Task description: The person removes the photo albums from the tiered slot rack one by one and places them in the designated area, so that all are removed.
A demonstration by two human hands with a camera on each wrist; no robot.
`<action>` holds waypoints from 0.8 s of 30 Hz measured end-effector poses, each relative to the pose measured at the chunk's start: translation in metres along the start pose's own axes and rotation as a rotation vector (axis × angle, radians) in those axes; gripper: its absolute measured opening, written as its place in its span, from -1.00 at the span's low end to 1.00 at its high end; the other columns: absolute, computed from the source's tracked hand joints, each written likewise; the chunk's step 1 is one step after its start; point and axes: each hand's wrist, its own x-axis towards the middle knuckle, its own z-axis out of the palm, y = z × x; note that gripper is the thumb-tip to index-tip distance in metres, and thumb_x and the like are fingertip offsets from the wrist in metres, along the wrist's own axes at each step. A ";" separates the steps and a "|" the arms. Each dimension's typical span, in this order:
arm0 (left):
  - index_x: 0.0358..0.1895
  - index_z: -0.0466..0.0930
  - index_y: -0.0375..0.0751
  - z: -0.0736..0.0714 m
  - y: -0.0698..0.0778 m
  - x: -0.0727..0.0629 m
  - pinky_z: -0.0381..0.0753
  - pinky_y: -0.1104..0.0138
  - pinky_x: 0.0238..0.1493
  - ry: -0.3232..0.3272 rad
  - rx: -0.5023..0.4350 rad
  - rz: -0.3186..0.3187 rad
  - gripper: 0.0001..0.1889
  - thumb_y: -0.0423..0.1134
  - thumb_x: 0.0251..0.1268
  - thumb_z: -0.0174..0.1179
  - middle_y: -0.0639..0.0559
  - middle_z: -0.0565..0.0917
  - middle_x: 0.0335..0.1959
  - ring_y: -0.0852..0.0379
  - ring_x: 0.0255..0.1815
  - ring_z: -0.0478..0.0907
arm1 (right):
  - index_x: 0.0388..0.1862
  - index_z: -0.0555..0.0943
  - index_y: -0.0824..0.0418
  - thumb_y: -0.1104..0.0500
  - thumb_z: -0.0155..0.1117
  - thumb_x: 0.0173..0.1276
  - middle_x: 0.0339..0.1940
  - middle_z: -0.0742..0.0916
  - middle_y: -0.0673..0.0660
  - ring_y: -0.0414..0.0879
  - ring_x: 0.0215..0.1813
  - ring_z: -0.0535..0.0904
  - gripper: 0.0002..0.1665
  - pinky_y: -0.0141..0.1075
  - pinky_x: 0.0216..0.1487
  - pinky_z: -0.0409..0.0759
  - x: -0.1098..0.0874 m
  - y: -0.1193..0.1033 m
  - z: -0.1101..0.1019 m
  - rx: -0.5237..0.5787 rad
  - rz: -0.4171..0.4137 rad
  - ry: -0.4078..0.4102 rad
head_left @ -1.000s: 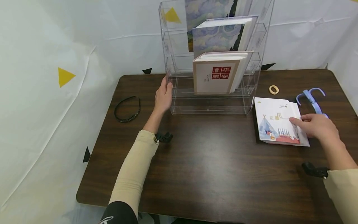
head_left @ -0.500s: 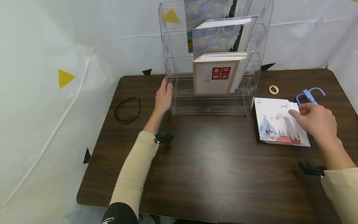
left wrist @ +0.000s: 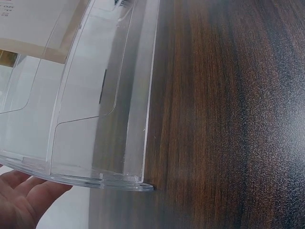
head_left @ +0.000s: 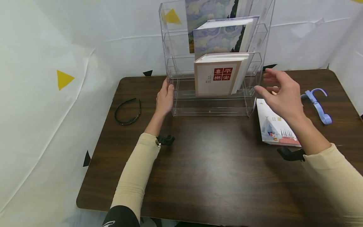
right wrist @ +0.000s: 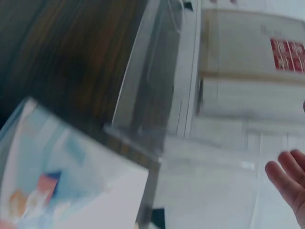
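Here we see the left hand (head_left: 164, 100) with its fingers extended and thumb slightly apart, resting against the left side of a clear, tiered plastic rack (head_left: 210, 111). The right hand (head_left: 283, 96) holds its thumb and fingers spread in a wide curve beside the rack's right edge; whether they touch it, we cannot tell. Between both sets of fingers, we find a beige hardcover book with a red square (head_left: 216, 78) standing in the rack. A cream-coloured ring (head_left: 273, 92) peeks out behind the right fingers, and nearer us, partly covered by that hand, lies a white book with a blue tent drawing (head_left: 273, 126). Right of those fingers sits a light-blue plastic item with curved arms (head_left: 318, 107); left of the left fingers, a thin black headband (head_left: 131, 121).
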 end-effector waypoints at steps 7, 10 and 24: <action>0.57 0.07 0.02 0.002 -0.002 0.002 0.28 -0.05 0.30 0.002 0.006 0.003 -0.45 0.01 0.62 -0.28 -0.08 0.40 0.41 -0.11 0.37 0.35 | 0.49 0.32 0.11 0.18 0.49 0.21 0.31 0.51 0.14 -0.08 0.31 0.45 -0.12 -0.12 0.15 0.53 0.025 -0.015 0.034 0.094 -0.005 0.022; 0.56 0.08 0.04 0.004 -0.002 0.004 0.30 -0.07 0.28 0.008 0.013 0.006 -0.46 0.01 0.61 -0.27 -0.06 0.40 0.40 -0.12 0.36 0.36 | 0.49 0.30 0.05 0.17 0.51 0.18 0.31 0.51 0.10 -0.08 0.30 0.46 -0.09 -0.07 0.16 0.52 0.032 -0.017 0.044 0.160 0.034 0.014; 0.56 0.09 0.05 0.002 -0.003 0.000 0.27 -0.11 0.29 0.024 -0.002 -0.007 -0.46 0.02 0.61 -0.25 -0.09 0.37 0.43 -0.15 0.38 0.33 | 0.27 0.47 0.27 0.13 0.54 0.16 0.16 0.65 0.23 0.14 0.11 0.62 -0.28 -0.03 0.10 0.56 0.044 -0.010 0.059 0.196 0.122 -0.158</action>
